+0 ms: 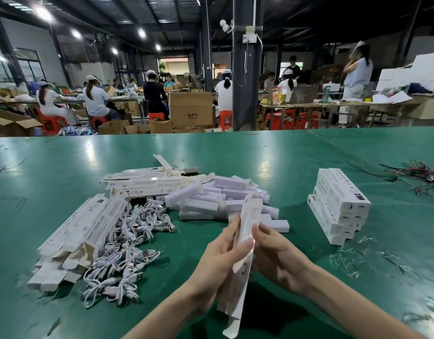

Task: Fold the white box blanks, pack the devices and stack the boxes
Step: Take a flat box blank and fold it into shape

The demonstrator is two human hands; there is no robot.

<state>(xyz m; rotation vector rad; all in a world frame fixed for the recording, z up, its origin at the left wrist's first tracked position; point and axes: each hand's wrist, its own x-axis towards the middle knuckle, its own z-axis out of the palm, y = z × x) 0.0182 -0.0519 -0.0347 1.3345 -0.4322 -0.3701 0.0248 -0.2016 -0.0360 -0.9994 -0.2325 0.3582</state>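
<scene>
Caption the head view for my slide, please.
Left hand and right hand hold a box blank over a table of cables, devices, stacked boxes.

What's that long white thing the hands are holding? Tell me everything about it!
It is a long, thin white cardboard box with small grey print on its front. Loose flaps hang open at its near end. It is tilted, far end raised, above the green table. The left hand grips its left side, thumb on the front; the right hand holds its right edge.
</scene>
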